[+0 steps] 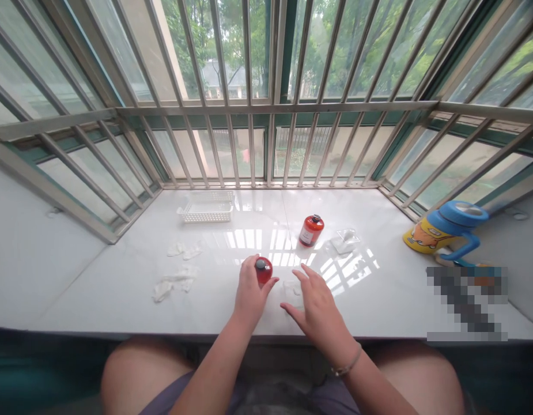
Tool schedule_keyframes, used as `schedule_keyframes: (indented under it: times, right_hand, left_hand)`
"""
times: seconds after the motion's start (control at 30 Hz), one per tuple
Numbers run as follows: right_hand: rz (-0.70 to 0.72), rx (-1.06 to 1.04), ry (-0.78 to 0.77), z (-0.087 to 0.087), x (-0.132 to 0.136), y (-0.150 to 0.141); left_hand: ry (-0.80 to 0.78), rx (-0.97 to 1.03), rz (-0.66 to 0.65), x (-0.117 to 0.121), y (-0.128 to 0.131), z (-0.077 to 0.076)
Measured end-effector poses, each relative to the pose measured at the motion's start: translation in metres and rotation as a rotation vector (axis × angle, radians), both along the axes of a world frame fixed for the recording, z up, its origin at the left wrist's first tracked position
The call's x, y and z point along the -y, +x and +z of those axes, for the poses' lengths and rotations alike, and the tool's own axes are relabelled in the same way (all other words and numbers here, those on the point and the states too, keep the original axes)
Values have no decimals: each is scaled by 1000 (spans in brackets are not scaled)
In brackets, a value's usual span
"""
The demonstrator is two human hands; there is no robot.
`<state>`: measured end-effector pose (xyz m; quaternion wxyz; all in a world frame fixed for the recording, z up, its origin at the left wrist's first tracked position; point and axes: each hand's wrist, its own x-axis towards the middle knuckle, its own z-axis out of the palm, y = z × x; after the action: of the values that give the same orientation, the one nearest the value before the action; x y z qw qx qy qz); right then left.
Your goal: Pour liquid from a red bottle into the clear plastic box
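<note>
My left hand (249,285) is wrapped round a small red bottle (265,272) with a dark cap, near the middle of the white counter. To its right, my right hand (313,297) is open, thumb and fingers spread, with nothing in it. A clear, flat plastic piece (293,293) lies under and beside the right hand, partly hidden by it. Farther back stands a second red bottle (312,231) with a black cap and a pale label. Beside that bottle is another clear plastic piece (346,242) with something whitish on it.
Crumpled white tissues or wipes (175,282) lie on the left. A white perforated basket (207,214) stands at the back left. On the right are a blue and yellow handled flask (443,227) and a blurred-out dark object (462,300). Metal window bars (272,150) rise behind the counter (119,288).
</note>
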<state>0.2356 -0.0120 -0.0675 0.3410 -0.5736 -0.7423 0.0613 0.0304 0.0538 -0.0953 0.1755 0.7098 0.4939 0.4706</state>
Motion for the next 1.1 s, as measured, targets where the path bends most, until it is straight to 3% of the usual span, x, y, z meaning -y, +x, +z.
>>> schedule_keyframes:
  times: [0.17,0.3,0.43,0.57,0.73,0.8,0.9,1.0,1.1]
  right_hand:
    - [-7,-111,-137,-34,19,37]
    - [-11,-182,-179,-40,23,34]
    - [3,-220,-166,-40,24,26]
    - [19,-267,-163,-38,20,27]
    - [-166,-395,-115,-26,-16,42]
    - [-167,-411,-134,-18,-38,45]
    - [-106,-419,-152,-8,-67,40]
    - [-76,-426,-187,-4,-81,28]
    - [-94,-423,-221,-4,-82,22]
  left_hand:
    - [-19,32,-133,-18,41,0]
    - [-123,45,-297,-35,73,11]
    - [-316,23,-405,-41,72,29]
    - [-330,52,-329,-32,39,33]
    - [-283,49,-169,2,-13,14]
    - [-245,-4,-92,16,-33,4]
    - [-128,-129,39,24,-69,-6]
    - [-46,-317,203,16,-118,-9]
    - [-113,-576,375,4,-171,-3]
